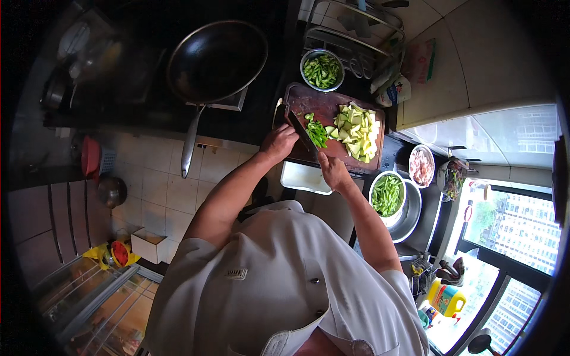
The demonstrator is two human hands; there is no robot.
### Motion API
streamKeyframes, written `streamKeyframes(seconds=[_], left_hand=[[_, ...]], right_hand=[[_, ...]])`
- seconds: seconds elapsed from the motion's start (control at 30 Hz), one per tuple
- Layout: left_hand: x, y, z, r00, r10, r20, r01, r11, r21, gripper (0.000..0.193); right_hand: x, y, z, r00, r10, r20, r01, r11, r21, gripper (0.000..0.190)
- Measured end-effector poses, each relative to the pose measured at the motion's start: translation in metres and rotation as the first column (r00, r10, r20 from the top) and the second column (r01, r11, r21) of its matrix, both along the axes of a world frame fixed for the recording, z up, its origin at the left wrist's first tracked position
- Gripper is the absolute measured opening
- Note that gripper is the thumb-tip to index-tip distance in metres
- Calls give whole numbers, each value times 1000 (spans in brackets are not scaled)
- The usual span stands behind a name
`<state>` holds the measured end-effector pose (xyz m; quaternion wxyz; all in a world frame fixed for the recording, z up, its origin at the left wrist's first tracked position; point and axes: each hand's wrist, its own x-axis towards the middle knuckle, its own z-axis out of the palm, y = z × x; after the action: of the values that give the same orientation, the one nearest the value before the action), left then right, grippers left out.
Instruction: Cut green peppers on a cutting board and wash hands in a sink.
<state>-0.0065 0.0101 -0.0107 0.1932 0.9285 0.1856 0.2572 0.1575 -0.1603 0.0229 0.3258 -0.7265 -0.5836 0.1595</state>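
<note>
My right hand (334,171) grips the handle end of a kitchen knife (303,131), whose dark blade slants across a reddish-brown cutting board (320,103). On the blade's left side, my left hand (280,141) has its fingers curled close to the blade; whether it holds anything is unclear. Cut green pepper pieces (316,133) lie just right of the blade. Farther right on the board is a heap of pale green vegetable slices (357,131). A metal bowl of cut green vegetable (321,71) stands beyond the board. Below the board's near edge sits a white rectangular tray (305,178).
A wok (218,62) with a long metal handle rests on the stove at left. To the right are a bowl of green pepper strips (387,195), a larger metal basin (410,218) and a bowl of sliced meat (421,167). A metal rack (356,33) stands behind.
</note>
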Motion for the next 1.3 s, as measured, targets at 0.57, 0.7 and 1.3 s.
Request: streamKeyframes(seconds=[0.57,0.7,1.3], left_hand=[[-5,3,-4,999,33,13,-34,999,27,11],[-5,4,-3,1000,8,9,-8,999,40,8],[-6,9,1,1000,1,-9,-1,1000,-7,10]], right_hand=[[-16,-18,109,900,-290,-325,34,791,-610,68],[-18,-14,121,909,-289,-299,3,723,-691,65],[-6,-12,65,922,-242,-304,64,866,-496,66]])
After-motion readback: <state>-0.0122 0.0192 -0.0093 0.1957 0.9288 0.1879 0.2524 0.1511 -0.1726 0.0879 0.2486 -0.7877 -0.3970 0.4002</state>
